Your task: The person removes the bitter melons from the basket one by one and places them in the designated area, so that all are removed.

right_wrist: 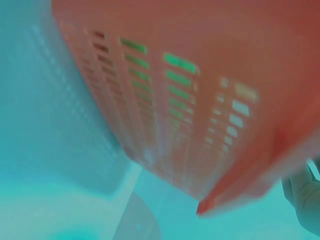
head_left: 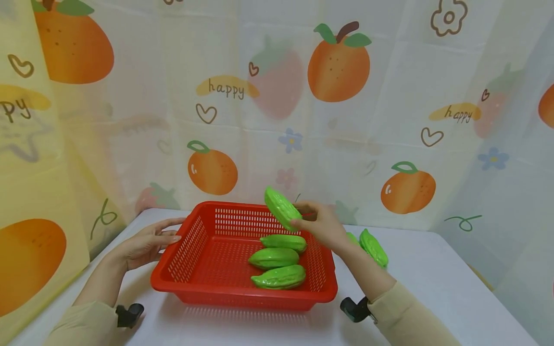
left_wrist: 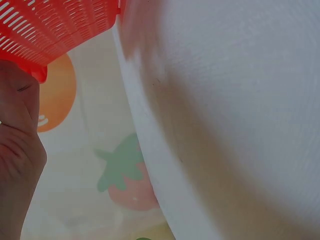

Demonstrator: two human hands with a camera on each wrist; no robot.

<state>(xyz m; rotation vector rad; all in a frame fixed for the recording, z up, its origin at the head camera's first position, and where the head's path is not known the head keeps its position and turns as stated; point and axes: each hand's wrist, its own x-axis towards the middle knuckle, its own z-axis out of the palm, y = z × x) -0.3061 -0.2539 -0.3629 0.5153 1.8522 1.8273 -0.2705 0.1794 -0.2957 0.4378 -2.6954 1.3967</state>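
Observation:
Between thumb and fingers, my right hand (head_left: 322,226) pinches a bright green, ridged bitter melon (head_left: 281,209), tilted above the right part of a red plastic basket (head_left: 242,296). Three more bitter melons (head_left: 274,258) lie inside, one behind another along the basket's right side. At the left rim, my left hand (head_left: 144,245) grips the basket with its thumb over the edge. Part of that hand (left_wrist: 20,115) shows by the basket rim (left_wrist: 42,75) in the left wrist view. Through the slotted basket wall (right_wrist: 155,100), green shows in the right wrist view; the right hand (right_wrist: 305,197) is mostly cut off there.
On the white table (head_left: 415,288), right of the basket, lies another bitter melon (head_left: 374,247), with one more (head_left: 352,238) partly hidden behind the right forearm. A fruit-printed curtain (head_left: 277,158) hangs behind the table and along its left side.

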